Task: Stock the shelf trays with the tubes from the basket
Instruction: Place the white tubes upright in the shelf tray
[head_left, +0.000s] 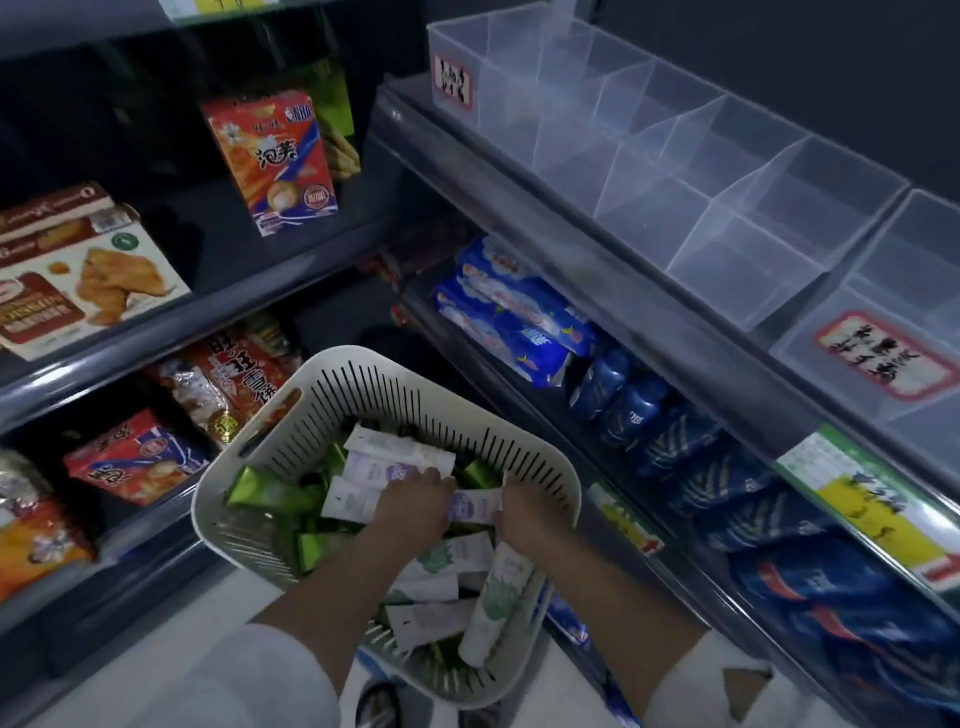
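While picking, left hand (415, 501) and right hand (524, 512) both grasp a purple-white tube (475, 506) inside the basket (395, 384); next move, probably: lift it to the clear shelf trays (743, 280).

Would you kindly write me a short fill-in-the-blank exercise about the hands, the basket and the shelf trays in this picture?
1. The left hand and the right hand together hold a white tube with ____ print.
2. The shiny tubes piled at the left side of the basket are ____.
3. The clear shelf trays on the upper shelf are all ____.

Missing words: purple; green; empty.
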